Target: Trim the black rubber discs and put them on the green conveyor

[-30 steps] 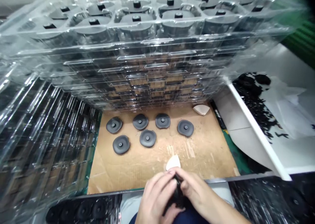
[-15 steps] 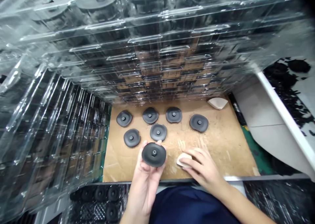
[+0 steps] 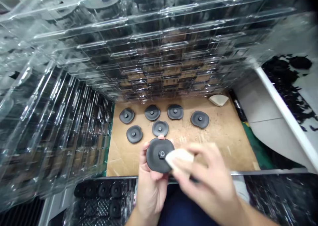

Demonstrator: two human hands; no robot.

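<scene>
Nearest me, navy clothing (image 3: 186, 206) fills the bottom middle, with a tray of black parts (image 3: 115, 208) to its left. My left hand (image 3: 152, 186) is palm up, its grip curled partway around a black disc (image 3: 155, 159), thumb at the near edge and fingertips showing beyond the far one. The disc is tilted, with its small stub (image 3: 162, 154) facing up, and is held above the near side of the cardboard (image 3: 221, 146). My right hand (image 3: 211, 183) is blurred; its grip is closed on a white pad (image 3: 179, 156) between thumb and fingers. The pad overlaps the disc's right edge in my view, but I cannot tell whether they touch.

Beyond the hands, the cardboard covers much of the green surface (image 3: 258, 150). I count six more discs (image 3: 134, 134) on it, two closer and four behind, all stub up. A second pad (image 3: 218, 100) lies near the far right corner, beside a white bin (image 3: 268, 115). Farthest, I have stacked clear trays (image 3: 161, 54) standing behind the cardboard.
</scene>
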